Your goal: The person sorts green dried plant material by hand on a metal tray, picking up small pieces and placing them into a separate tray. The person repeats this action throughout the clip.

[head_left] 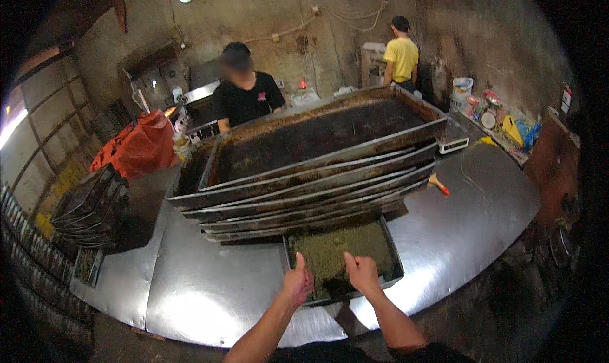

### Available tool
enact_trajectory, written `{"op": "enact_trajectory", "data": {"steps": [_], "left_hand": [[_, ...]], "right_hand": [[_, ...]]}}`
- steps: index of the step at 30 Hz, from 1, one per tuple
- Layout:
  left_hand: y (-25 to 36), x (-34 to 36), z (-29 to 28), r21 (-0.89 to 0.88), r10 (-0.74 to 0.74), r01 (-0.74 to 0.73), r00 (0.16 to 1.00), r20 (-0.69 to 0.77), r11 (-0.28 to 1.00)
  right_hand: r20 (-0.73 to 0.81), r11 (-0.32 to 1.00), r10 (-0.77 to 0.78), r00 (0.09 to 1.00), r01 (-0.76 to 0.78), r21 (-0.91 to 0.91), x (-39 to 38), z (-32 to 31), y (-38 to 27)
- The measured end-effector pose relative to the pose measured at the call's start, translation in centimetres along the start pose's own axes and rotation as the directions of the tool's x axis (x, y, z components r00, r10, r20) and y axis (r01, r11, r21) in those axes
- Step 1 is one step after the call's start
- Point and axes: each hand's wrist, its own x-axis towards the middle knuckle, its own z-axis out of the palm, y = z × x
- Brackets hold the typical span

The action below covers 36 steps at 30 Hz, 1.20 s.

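Observation:
A rectangular dark metal tray (397, 252) lies on the table before me, filled with greenish-brown crumbly material (339, 252). Above its near left corner is my left hand (298, 282), fingers curled in and thumb pointing up. My right hand (363, 274) is over the near right part, balled into a fist with its thumb raised. I see nothing in either hand. A tall stack of large dark trays (317, 192) rests just beyond and overhangs the filled tray's far end. The uppermost tray (323, 135) has a dark, stained bottom.
Shiny sheet metal covers the table (469, 217). A brush with an orange-tipped handle (439, 185) lies right of the stack, near a scale (454, 145). More trays (92, 204) and a red cover (139, 147) are left. Two people (247, 93) (401, 55) stand beyond.

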Motion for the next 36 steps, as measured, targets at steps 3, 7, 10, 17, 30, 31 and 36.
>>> {"op": "enact_trajectory", "data": {"steps": [3, 7, 10, 17, 30, 31, 36], "left_hand": [[0.0, 0.6, -0.2, -0.038, -0.060, 0.061, 0.998, 0.034, 0.997], [-1.0, 1.4, 1.0, -0.118, -0.236, 0.257, 0.958, 0.163, 0.959], [-2.3, 2.1, 1.9, -0.219, -0.233, 0.287, 0.942, 0.243, 0.932], [-1.7, 2.2, 0.4, -0.254, -0.234, 0.291, 0.944, 0.231, 0.923], [-0.7, -6.5, -7.8, -0.622, -0.004, 0.184, 0.960, 0.278, 0.761], [-1.3, -8.2, -9.9, -0.637, 0.025, 0.110, 0.980, 0.199, 0.763], [-6.5, -17.7, -19.0, -0.665, 0.024, -0.158, 0.978, -0.206, 0.730]], "right_hand": [[-0.035, 0.993, -0.096, 0.995, 0.093, -0.078, -0.3, -0.6, -0.9], [-0.070, 0.967, -0.231, 0.970, 0.236, 0.090, -1.4, 0.2, -2.8], [0.106, 0.965, -0.106, 0.989, 0.077, 0.249, -2.1, 1.6, -4.0], [-0.090, 0.763, 0.189, 0.978, -0.089, 0.640, -0.7, 1.2, -2.1], [0.191, 0.432, 0.398, 0.897, -0.367, 0.824, 2.6, 1.7, 4.9], [0.253, 0.343, 0.409, 0.877, -0.405, 0.848, 2.4, 2.2, 4.2], [0.613, 0.259, 0.454, 0.646, -0.755, 0.603, -0.4, 10.1, -3.0]]}}
